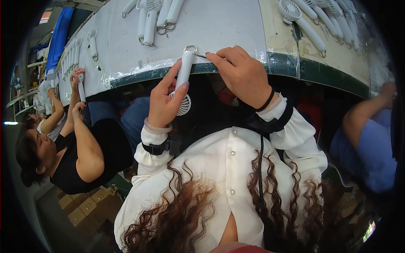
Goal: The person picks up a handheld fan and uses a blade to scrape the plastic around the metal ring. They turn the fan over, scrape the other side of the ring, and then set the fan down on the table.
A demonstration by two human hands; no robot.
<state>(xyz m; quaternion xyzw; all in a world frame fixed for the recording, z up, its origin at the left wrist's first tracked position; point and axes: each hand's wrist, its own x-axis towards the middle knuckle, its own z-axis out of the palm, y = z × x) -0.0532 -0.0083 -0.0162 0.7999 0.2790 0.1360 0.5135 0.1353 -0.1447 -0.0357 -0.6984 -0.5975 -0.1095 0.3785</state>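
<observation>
My left hand (pixel 163 103) is closed around a small white handheld fan (pixel 184 67) near the table's front edge. Its round grille head (pixel 184 106) points down toward me, and the handle end faces away. A metal ring (pixel 191 47) hangs on that handle end. Thumb and forefinger of my right hand (pixel 245 78) pinch a thin dark metal piece (pixel 201 55), whose tip reaches the ring. The rest of this piece is hidden in the fingers, so its exact kind cannot be made out.
More white fans (pixel 150 21) lie at the table's far side, with another group (pixel 329 19) at the far right. The table (pixel 228 25) has a dark green front edge. A co-worker on the left holds a fan (pixel 81 86); another person's arm (pixel 367 111) is at right.
</observation>
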